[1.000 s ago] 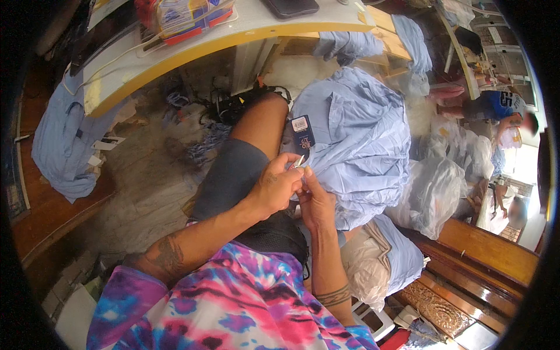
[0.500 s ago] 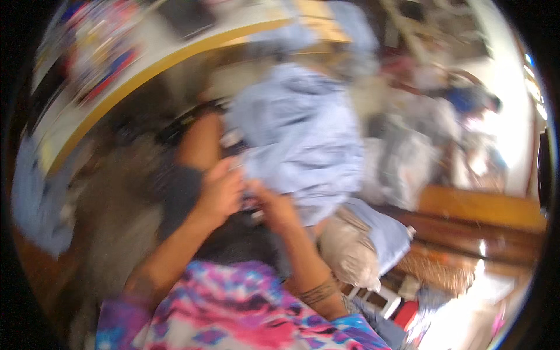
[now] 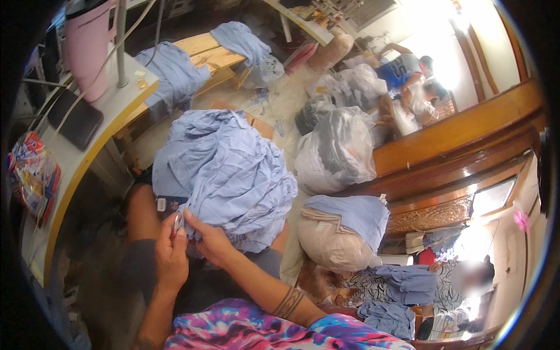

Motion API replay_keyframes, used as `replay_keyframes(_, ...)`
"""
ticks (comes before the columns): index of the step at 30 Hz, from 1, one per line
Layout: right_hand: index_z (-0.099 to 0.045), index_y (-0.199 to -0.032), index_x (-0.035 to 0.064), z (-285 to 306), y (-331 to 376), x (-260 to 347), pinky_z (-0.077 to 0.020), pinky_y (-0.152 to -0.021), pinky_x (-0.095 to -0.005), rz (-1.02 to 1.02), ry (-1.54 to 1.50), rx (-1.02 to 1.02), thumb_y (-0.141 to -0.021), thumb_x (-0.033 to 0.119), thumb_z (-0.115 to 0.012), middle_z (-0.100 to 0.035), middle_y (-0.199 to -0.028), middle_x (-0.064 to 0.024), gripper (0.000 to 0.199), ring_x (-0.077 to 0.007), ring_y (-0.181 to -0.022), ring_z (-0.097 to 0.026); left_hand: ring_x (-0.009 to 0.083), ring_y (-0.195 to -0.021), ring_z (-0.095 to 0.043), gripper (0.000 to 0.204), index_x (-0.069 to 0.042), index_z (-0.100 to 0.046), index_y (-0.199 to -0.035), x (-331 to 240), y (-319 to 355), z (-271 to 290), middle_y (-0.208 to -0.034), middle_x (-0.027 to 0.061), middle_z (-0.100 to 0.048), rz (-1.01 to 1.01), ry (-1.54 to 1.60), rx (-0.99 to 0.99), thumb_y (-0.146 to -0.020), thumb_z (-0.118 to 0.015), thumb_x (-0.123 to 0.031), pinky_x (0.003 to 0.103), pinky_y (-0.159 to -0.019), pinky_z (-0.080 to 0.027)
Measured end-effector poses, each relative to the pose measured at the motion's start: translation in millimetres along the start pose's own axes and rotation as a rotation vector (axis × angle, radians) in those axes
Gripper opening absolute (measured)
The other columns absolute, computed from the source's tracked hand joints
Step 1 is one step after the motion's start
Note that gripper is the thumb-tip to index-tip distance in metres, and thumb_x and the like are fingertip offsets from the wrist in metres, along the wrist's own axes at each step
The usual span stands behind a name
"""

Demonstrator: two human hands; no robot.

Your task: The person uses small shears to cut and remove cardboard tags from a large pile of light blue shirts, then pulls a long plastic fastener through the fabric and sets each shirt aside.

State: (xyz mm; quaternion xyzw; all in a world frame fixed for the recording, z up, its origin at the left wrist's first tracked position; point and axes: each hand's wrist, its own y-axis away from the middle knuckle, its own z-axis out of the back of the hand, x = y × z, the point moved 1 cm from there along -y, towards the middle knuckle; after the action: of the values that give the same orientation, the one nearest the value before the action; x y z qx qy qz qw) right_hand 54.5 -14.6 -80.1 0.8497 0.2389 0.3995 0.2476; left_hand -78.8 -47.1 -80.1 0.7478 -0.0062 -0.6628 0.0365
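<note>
A big bunched heap of light blue cloth rests on my lap, over my knees. At its near left edge lies a dark navy piece with a small white label. My left hand is closed, its thumb and fingers pinching a small pale, shiny thing too small to name. Close beside it, my right hand is closed at the cloth's near edge, thumb against the light blue fabric. Its lower fingers are partly hidden.
Left stands a white table with a yellow edge, bearing a pink tumbler, a black phone and a colourful plastic packet. Ahead is a wooden bench with blue cloth. Stuffed bags and people are to the right.
My view has swung leftward in the room's tilt and steadied, so the heap and my hands appear farther left. Both hands stay close together at the cloth's near edge.
</note>
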Motion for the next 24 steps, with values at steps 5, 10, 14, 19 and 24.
replay_keyframes(5, -0.065, -0.129, 0.0086, -2, -3, -12, -0.0520, -0.100, -0.0385, -0.033, -0.121, 0.014, -0.098, 0.026, -0.076, -0.070, -0.121, -0.0031, 0.037, -0.0185, -0.109, -0.066, 0.0285, -0.109, -0.069, 0.037, 0.003, -0.057, -0.138, -26, 1, 7, -0.122, 0.0218, -0.069, 0.010, -0.158, -0.023, -0.106, -0.051, -0.016, 0.038, -0.094, -0.053)
replay_keyframes(10, -0.065, -0.123, 0.0066, 5, -2, -13, -0.0564, -0.098, -0.0376, -0.054, -0.161, 0.040, -0.100, 0.027, -0.072, -0.071, -0.116, -0.0059, 0.031, -0.0198, -0.107, -0.068, 0.0360, -0.092, -0.070, 0.037, -0.004, -0.055, -0.139, -36, 6, 4, -0.101, 0.0234, -0.069, 0.024, -0.141, -0.039, -0.105, -0.053, -0.019, 0.044, -0.079, -0.053)
replay_keyframes(14, -0.065, -0.121, 0.0061, 6, -3, -12, -0.0588, -0.093, -0.0369, -0.145, -0.183, 0.105, -0.100, 0.028, -0.072, -0.072, -0.113, -0.0080, 0.031, -0.0202, -0.103, -0.070, 0.0175, -0.086, -0.067, 0.038, -0.002, -0.053, -0.141, -32, 15, 10, -0.095, 0.0151, -0.068, 0.081, -0.119, -0.067, -0.106, -0.053, -0.019, 0.034, -0.078, -0.053)
replay_keyframes(19, -0.064, -0.118, 0.0075, -1, 3, -9, -0.0603, -0.088, -0.0411, -0.141, -0.169, 0.027, -0.100, 0.035, -0.072, -0.073, -0.106, -0.0088, 0.034, -0.0250, -0.098, -0.072, 0.0142, -0.078, -0.063, 0.040, -0.003, -0.051, -0.143, -27, 19, 7, -0.090, 0.0093, -0.065, 0.040, -0.082, -0.067, -0.107, -0.052, -0.020, 0.031, -0.070, -0.051)
replay_keyframes(24, -0.065, -0.113, 0.0062, -5, 0, -8, -0.0607, -0.078, -0.0374, -0.134, -0.126, 0.055, -0.103, 0.038, -0.067, -0.072, -0.097, -0.0107, 0.033, -0.0238, -0.086, -0.072, 0.0105, -0.063, -0.055, 0.040, -0.003, -0.046, -0.142, -28, 25, 6, -0.083, 0.0045, -0.057, 0.307, 0.225, -0.018, -0.108, -0.051, -0.021, 0.028, -0.057, -0.048)
